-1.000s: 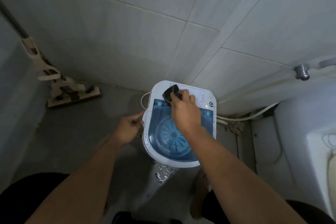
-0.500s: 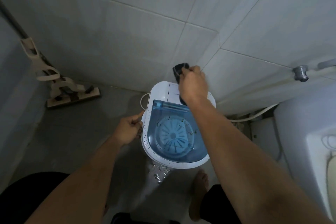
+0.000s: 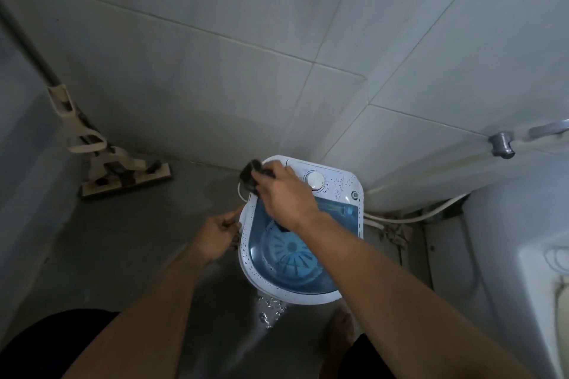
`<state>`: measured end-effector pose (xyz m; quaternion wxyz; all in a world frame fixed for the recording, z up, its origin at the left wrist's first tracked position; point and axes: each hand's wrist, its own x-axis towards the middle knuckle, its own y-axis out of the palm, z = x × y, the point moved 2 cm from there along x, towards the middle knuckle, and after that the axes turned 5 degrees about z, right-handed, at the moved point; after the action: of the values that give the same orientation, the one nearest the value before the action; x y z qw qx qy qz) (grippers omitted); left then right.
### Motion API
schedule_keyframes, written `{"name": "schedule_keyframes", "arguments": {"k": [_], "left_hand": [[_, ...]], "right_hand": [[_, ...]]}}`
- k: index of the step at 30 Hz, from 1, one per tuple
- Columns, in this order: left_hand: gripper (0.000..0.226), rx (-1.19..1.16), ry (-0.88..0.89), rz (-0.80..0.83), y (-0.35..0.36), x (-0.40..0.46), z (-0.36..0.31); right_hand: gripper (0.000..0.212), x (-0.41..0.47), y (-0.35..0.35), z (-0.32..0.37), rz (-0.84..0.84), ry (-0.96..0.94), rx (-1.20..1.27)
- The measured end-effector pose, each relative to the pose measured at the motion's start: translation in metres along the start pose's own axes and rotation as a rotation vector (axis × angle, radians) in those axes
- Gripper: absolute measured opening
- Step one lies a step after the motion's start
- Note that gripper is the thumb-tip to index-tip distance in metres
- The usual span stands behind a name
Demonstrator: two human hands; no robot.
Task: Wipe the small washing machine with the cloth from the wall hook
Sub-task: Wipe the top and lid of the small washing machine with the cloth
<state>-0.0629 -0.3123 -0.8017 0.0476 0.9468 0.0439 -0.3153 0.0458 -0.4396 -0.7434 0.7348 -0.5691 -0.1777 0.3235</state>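
The small washing machine (image 3: 300, 231) stood in the corner, its speckled top under the right hand (image 3: 284, 191), which clutched the dark cloth (image 3: 252, 177) at the back-left rim. The left hand (image 3: 220, 235) gripped the machine's side; holding it firmly there would probably steady the light tub while the cloth pressed flat along the rim.

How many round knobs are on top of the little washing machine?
1 shows: a white round knob on the small washing machine, on its back panel near the wall, right of the right hand with the cloth. The hand may hide another.
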Motion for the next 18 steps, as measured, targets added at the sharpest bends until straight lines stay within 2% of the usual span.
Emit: {"name": "schedule_keyframes", "arguments": {"k": [3, 6, 8, 10, 14, 16, 18], "left_hand": [[0.044, 0.008, 0.010, 0.011, -0.001, 0.000, 0.001], [0.044, 0.008, 0.006, 0.020, -0.001, -0.001, -0.002], [0.044, 0.012, 0.002, 0.018, -0.002, 0.000, -0.001], [0.044, 0.023, 0.008, 0.010, -0.003, 0.002, 0.000], [0.044, 0.041, 0.004, 0.015, -0.002, 0.001, -0.002], [0.044, 0.034, 0.000, 0.014, -0.001, 0.000, -0.003], [0.045, 0.043, -0.001, 0.010, -0.002, 0.000, -0.002]], "right_hand": [[0.037, 0.021, -0.024, -0.026, -0.181, 0.186, 0.043], [0.037, 0.029, -0.024, -0.036, -0.078, 0.290, -0.070], [0.047, 0.024, -0.012, -0.024, 0.002, 0.281, -0.143], [0.056, 0.014, 0.006, -0.004, 0.002, 0.223, -0.199], [0.051, 0.005, 0.027, 0.014, -0.108, 0.226, -0.237], [0.051, 0.004, 0.027, 0.013, -0.114, 0.248, -0.239], [0.050, 0.005, 0.027, 0.008, -0.091, 0.256, -0.137]]}}
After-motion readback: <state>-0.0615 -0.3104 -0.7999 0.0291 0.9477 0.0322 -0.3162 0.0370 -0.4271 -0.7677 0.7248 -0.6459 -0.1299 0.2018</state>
